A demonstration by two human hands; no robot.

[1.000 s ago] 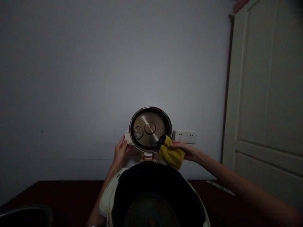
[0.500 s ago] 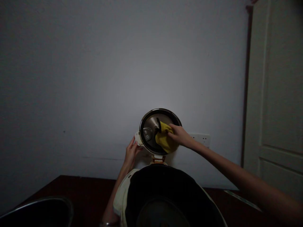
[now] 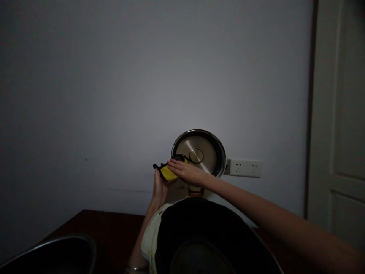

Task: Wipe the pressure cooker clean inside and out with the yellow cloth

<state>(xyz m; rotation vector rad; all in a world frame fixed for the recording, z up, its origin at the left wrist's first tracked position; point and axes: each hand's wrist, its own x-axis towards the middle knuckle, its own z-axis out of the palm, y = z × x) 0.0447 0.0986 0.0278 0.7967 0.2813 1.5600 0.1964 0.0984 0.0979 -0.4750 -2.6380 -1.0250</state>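
An open rice cooker (image 3: 151, 236) stands close in front of me, its dark inner cavity facing up. Its round steel-lined lid (image 3: 203, 152) is raised upright against the wall. My right hand (image 3: 186, 173) reaches across the lid's lower left edge, fingers flat, pressing a yellow cloth (image 3: 168, 173) against it. My left hand (image 3: 159, 188) is raised just below the cloth, by the lid's left rim; its fingers are mostly hidden behind the cloth.
A dark wooden table (image 3: 108, 232) carries the cooker. A metal bowl's rim (image 3: 57, 247) shows at the lower left. A white wall socket strip (image 3: 245, 168) sits right of the lid. A pale door (image 3: 339, 125) fills the right side.
My right hand has carried the yellow cloth from the lid's right side across its face to the lower left edge. The view has shifted, so the cooker sits further right.
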